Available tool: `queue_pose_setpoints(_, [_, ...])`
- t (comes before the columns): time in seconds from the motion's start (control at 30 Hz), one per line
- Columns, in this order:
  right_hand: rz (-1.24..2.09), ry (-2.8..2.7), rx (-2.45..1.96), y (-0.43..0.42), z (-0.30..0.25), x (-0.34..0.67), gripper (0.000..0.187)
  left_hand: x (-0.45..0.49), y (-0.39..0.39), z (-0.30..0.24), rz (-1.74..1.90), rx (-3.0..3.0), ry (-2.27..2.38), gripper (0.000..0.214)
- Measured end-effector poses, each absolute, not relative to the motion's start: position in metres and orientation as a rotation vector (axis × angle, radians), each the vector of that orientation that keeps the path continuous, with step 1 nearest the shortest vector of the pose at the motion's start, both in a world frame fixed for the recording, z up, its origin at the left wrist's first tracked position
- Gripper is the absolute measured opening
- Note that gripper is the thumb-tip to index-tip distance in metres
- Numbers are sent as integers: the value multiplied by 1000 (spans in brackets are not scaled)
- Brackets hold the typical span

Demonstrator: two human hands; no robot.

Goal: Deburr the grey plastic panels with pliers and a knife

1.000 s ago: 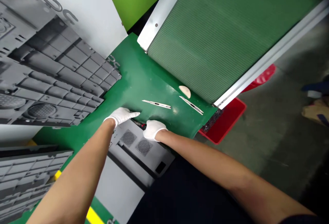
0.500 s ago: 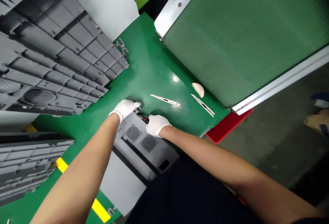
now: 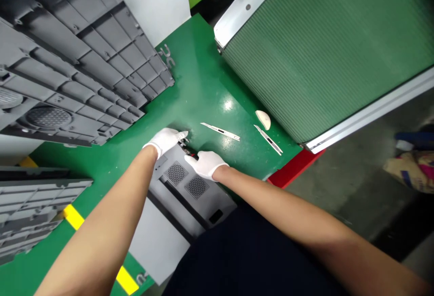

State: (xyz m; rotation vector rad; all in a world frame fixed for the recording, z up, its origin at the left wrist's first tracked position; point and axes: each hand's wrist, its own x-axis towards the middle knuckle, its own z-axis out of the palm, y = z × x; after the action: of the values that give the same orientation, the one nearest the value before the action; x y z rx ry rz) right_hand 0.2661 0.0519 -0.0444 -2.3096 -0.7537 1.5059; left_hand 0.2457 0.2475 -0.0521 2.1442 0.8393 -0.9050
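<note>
Small red-and-metal part (image 3: 188,149) lies along a 10-to-4 o'clock axis, left hand (image 3: 164,142) at 9 o'clock, right hand (image 3: 206,164) at 4 o'clock; fingers (image 3: 179,136) together, can't tell if clamped.

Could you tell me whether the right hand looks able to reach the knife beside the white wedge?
Probably yes: the right hand lies close to that snap-off knife, with only another knife near its path across the green mat.

A factory assembly bench (green mat (image 3: 200,74), grey plastic panels (image 3: 77,65) stacked nearby).
</note>
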Motion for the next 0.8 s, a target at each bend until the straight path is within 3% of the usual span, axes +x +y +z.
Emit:
queue_pose_setpoints(0.27, [1407, -759, -2398, 53, -55, 257, 73, 244, 248, -53, -897, 2170, 780, 51])
queue_pose_setpoints(0.8, [1426, -843, -2364, 53, -58, 258, 72, 244, 248, -52, -913, 2179, 739, 52])
